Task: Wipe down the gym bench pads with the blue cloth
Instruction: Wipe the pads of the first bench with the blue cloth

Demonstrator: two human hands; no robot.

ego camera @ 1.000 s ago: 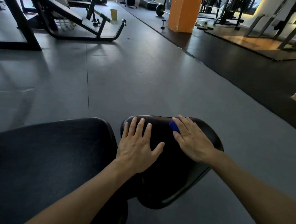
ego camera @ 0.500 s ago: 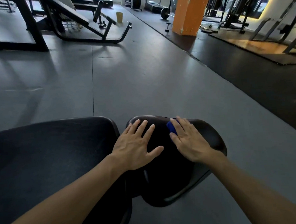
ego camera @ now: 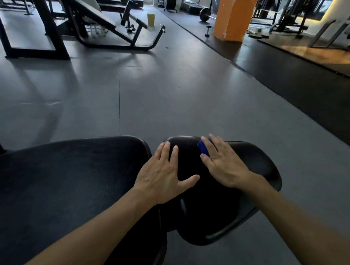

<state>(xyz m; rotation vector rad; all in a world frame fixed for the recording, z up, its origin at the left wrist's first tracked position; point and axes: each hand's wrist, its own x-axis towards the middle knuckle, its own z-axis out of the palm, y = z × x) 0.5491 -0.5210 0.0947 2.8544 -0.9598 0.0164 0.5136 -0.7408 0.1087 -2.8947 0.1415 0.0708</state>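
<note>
Two black bench pads fill the lower view: a large pad (ego camera: pixel 67 178) on the left and a smaller rounded pad (ego camera: pixel 257 164) on the right. My left hand (ego camera: pixel 164 173) lies flat with spread fingers on the small pad's left side. My right hand (ego camera: pixel 224 164) presses flat on the blue cloth (ego camera: pixel 203 148) near the small pad's far edge. Only a small blue part of the cloth shows beside my fingers; the hand covers the remainder.
Grey rubber floor (ego camera: pixel 168 96) stretches ahead. An incline bench frame (ego camera: pixel 112 28) and a yellow cup (ego camera: pixel 150 19) stand at the back left. An orange pillar (ego camera: pixel 234 11) rises at the back right, with a barbell (ego camera: pixel 204 14) and racks beyond.
My right hand with the cloth has slid slightly toward the pad's far edge. My left hand has stayed flat on the pad. The camera has tilted up a little.
</note>
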